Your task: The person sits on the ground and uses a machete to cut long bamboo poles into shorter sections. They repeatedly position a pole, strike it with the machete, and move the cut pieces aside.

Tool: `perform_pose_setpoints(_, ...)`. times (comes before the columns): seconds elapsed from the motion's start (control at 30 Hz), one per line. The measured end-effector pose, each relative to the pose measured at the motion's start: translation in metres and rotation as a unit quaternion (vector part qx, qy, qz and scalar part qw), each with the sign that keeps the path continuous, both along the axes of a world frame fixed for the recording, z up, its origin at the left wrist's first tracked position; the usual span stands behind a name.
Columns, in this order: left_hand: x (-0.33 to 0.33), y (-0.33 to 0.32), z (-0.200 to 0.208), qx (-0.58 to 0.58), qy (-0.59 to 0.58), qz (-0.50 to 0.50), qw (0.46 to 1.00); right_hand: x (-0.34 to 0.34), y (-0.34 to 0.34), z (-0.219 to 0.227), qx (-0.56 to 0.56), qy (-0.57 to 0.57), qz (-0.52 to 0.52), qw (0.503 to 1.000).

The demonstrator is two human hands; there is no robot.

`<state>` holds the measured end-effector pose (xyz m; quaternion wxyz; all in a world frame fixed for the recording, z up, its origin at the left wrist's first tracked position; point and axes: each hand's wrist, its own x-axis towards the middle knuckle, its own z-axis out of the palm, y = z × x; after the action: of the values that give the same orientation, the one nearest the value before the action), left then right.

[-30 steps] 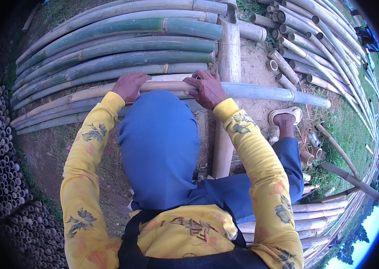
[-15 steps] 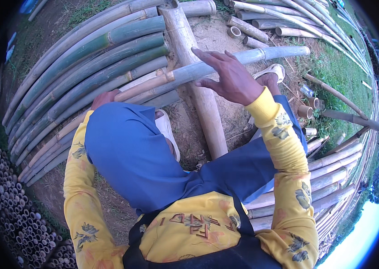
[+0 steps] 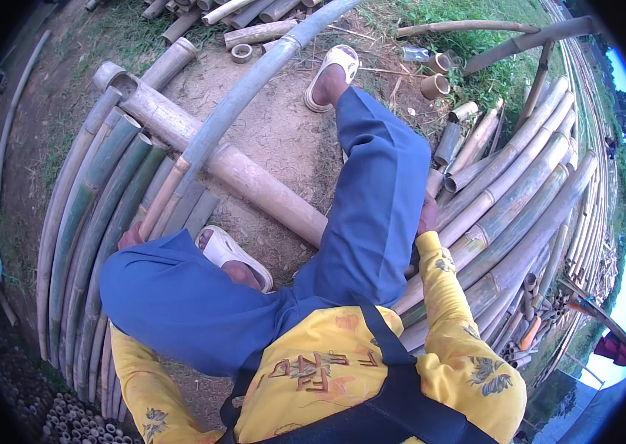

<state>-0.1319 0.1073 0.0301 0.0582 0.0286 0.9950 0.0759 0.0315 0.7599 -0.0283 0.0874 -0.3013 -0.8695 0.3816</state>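
Observation:
A long bamboo pole (image 3: 213, 126), tan at its lower part and grey-green beyond, slants across a thicker bamboo log (image 3: 261, 185) on the ground. At the pole's lower left side, my left hand (image 3: 131, 237) is closed round it, partly hidden by my knee. My right hand (image 3: 428, 216) is down beside my right knee, next to the stack of bamboo poles (image 3: 505, 214) on that side. Its fingers are mostly hidden, so I cannot see whether they grip anything.
More bamboo poles (image 3: 91, 200), some green, rest side by side at the left with ends on the log. Short cut bamboo pieces (image 3: 435, 86) lie on the ground at upper right. Bundled pole ends (image 3: 83, 428) show at lower left, and a raised bamboo rail (image 3: 520, 46) stands at far right.
My right hand has left its place above the bamboo pole and dropped to the right beside my knee. My view has turned rightward; the left hand stays at the pole.

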Motion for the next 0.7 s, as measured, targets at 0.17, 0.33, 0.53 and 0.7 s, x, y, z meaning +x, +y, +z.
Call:
perform_pose_setpoints(0.17,-0.051,0.026,-0.018,0.021,-0.116,0.008,0.993,0.033,-0.049,-0.042,0.009,-0.147,0.019,0.989)
perform_pose_setpoints(0.33,-0.082,0.047,-0.035,0.024,-0.066,-0.074,0.995,0.071,-0.077,-0.081,0.017,-0.156,0.036,0.987)
perform_pose_setpoints(0.53,-0.087,0.05,-0.03,0.042,-0.126,-0.045,0.99,0.064,-0.095,-0.097,-0.037,-0.213,-0.003,0.976)
perform_pose_setpoints(0.7,-0.085,0.048,-0.03,0.054,-0.132,-0.038,0.989,0.065,-0.104,-0.082,-0.02,-0.097,-0.054,0.994)
